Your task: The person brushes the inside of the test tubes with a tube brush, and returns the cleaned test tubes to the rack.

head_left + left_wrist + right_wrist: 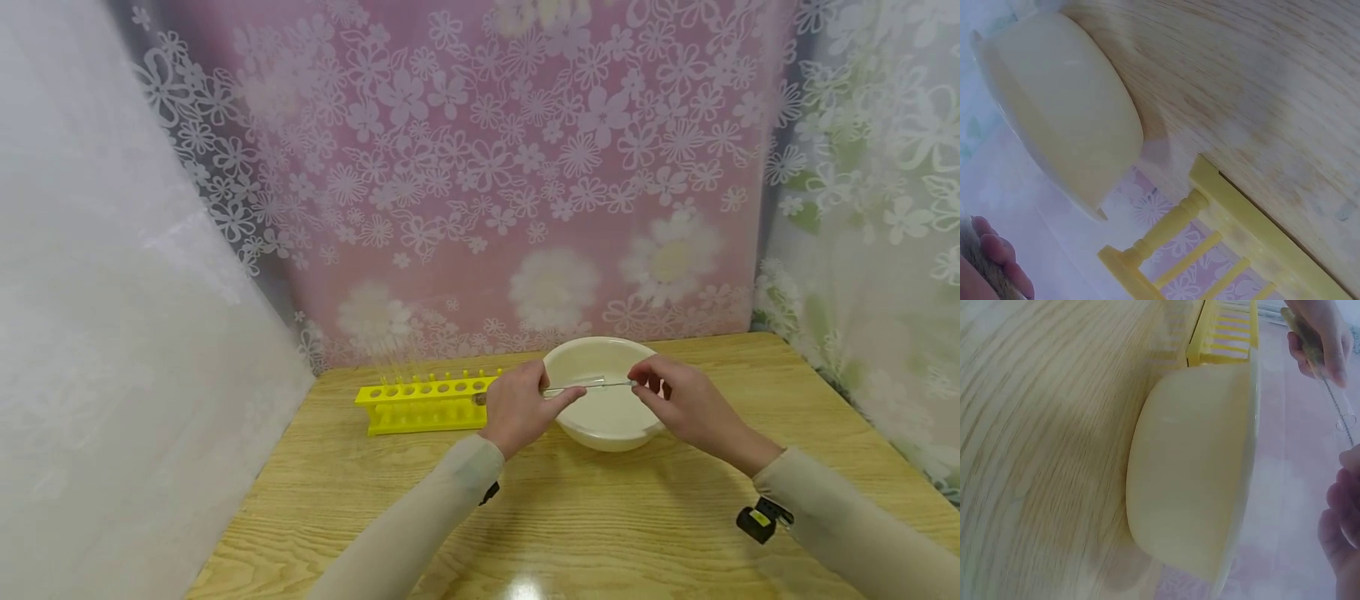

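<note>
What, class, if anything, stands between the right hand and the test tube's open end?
Only a thin wire, running from the mouth of the test tube to the right hand, which pinches it. Nothing else visible blocks the gap; the basin sits lower.

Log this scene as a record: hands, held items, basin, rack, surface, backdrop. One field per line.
Left hand: grips clear tube
Right hand: pinches brush wire beyond the tube's mouth
Bristles: inside the tube, at the end away from its mouth
Tube pose: roughly level, above the basin
Basin: cream, on the table, right of the rack
Rack: yellow, row of holes along its top
Table: wood-grain top
Backdrop: pink, floral print
</note>
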Action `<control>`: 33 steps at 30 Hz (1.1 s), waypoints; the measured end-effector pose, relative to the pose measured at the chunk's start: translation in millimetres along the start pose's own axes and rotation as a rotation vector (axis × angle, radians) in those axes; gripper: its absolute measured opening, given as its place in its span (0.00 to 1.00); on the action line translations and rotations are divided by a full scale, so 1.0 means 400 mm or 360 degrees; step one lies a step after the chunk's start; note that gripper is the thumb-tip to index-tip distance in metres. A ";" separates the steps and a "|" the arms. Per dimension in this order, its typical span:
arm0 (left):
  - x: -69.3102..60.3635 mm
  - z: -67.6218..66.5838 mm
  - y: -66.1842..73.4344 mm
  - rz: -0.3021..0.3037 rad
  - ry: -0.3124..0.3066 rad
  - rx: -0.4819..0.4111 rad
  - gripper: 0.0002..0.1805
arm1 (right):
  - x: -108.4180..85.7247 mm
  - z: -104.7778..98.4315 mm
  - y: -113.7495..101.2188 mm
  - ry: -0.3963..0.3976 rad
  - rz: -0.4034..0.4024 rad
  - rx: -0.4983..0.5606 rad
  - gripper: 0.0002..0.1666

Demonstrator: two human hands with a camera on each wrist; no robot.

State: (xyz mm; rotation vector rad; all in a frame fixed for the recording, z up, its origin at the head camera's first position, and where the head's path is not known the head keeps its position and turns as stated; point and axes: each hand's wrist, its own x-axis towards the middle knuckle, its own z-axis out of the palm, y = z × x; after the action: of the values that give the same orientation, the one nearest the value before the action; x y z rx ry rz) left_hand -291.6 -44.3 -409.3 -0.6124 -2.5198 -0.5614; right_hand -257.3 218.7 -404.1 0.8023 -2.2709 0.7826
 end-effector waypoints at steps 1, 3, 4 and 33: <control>0.000 0.000 0.000 0.0000 -0.0004 -0.0004 0.35 | 0.000 -0.001 0.001 0.0011 -0.0023 -0.0016 0.13; 0.001 0.001 0.000 0.0000 -0.0010 -0.0011 0.35 | 0.000 -0.002 0.003 0.0023 -0.0081 -0.0042 0.15; 0.002 0.001 0.000 -0.0002 -0.0010 -0.0017 0.35 | 0.000 -0.003 0.003 0.0023 -0.0113 -0.0055 0.15; -0.009 0.006 -0.004 0.0050 0.0034 -0.0012 0.32 | 0.020 -0.010 0.011 -0.0348 0.0398 0.0622 0.10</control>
State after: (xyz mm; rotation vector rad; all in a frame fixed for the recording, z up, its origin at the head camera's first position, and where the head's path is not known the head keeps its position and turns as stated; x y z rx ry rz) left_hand -290.6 -45.4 -413.6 -0.6445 -2.4848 -0.5630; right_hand -264.2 221.5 -397.2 0.8161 -2.4801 1.3426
